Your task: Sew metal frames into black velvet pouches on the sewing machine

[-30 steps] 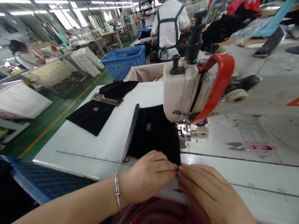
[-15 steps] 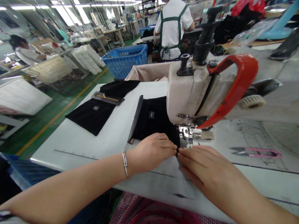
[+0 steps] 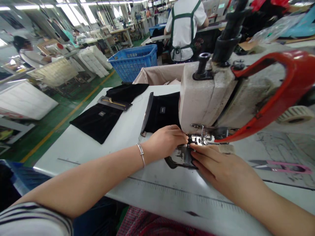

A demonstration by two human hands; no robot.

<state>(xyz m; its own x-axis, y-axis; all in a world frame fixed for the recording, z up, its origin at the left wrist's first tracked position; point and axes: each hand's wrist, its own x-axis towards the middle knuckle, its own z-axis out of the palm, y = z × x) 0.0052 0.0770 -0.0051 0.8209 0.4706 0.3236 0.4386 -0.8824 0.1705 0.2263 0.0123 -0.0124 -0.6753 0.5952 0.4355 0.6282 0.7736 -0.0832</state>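
The black fabric piece [image 3: 162,114], with a small label and a dark strip along its left edge, lies partly under the sewing machine [image 3: 204,98]. My left hand [image 3: 168,141] pinches its near edge, fingertips close beside the metal presser foot [image 3: 198,140]. On the other side, my right hand [image 3: 219,162] lies flat with fingers stretched out, tips touching near the foot. The exact contact under those fingertips is hidden. Below my hands shows the shiny metal plate [image 3: 183,157] of the machine bed.
Another black fabric piece [image 3: 98,121] with a zippered strip [image 3: 114,103] lies left on the white table [image 3: 118,141]. Pink-handled thread snips [image 3: 283,166] rest at right. Behind stand a cloth-lined bin [image 3: 157,74], a blue crate [image 3: 134,62] and a person in a green-strapped apron [image 3: 183,29].
Both hands and the fabric have moved forward, away from me, along the presser foot. The metal plate has come into view below my hands. The camera has shifted slightly closer to the machine.
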